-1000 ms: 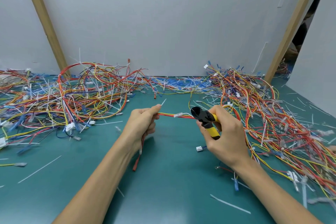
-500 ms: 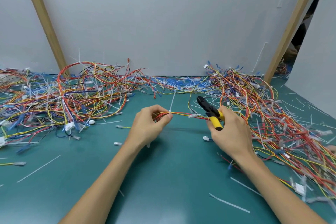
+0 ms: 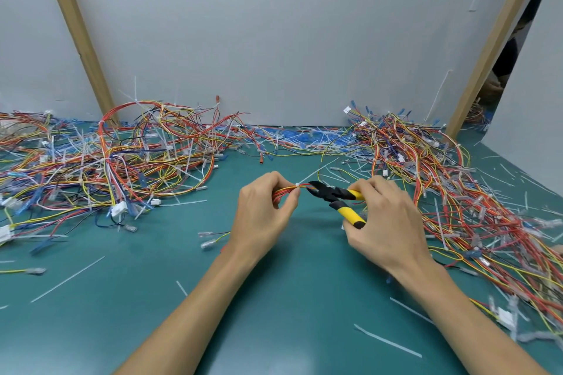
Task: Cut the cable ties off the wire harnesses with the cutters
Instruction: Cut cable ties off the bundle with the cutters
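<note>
Yellow cutters [image 3: 332, 196] at cable tie [image 3: 297, 185]!
Left hand [image 3: 262, 213] pinches harness [image 3: 281, 193], right hand [image 3: 387, 222] grips handles [image 3: 350, 215]; a deep bite could nick that harness.

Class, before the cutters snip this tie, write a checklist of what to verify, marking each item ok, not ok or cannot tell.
1. Left hand pinches the harness beside the cable tie: ok.
2. Right hand holds the cutters by the yellow handles: ok.
3. Jaws open, pointed at the tie: ok.
4. Blades on the tie alone, not the wires: cannot tell.
5. Left fingertips apart from the blades: ok, but close.
</note>
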`<state>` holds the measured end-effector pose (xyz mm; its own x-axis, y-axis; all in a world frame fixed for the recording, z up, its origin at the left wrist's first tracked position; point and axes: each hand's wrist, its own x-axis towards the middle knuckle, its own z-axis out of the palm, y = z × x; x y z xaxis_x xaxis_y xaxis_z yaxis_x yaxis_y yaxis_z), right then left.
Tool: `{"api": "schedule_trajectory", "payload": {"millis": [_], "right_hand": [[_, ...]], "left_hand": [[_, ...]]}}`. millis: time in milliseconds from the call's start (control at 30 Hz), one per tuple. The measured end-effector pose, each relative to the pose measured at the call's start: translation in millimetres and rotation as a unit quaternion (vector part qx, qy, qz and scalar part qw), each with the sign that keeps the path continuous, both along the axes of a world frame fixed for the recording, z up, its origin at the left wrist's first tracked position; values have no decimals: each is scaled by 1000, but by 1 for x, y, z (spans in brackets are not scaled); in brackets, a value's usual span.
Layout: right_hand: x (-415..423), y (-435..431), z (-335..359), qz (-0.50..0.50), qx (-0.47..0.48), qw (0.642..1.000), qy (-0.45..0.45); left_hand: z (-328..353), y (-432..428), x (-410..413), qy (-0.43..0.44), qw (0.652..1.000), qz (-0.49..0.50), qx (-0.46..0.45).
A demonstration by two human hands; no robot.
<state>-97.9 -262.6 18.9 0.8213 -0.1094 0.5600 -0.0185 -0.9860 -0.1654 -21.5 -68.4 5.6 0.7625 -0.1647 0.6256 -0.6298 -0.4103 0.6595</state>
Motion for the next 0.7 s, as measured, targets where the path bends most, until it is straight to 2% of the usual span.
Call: {"api": "schedule_trajectory", "payload": {"millis": [100,233,500,700], "right_hand": [[-1,5,-1,-6,19,999,43],[-1,2,0,-6,27,999,29],[1,3,-1,-1,-29,998,49],[2,2,-2,-4,-43,997,67]], "left_hand": [[-1,-2,-2,-6,1000,-8,14],[-1,-1,-1,-8,999,-45,13],[0,1,1,0,997,-69,27],[-3,3,3,39,996,-80,24]]}}
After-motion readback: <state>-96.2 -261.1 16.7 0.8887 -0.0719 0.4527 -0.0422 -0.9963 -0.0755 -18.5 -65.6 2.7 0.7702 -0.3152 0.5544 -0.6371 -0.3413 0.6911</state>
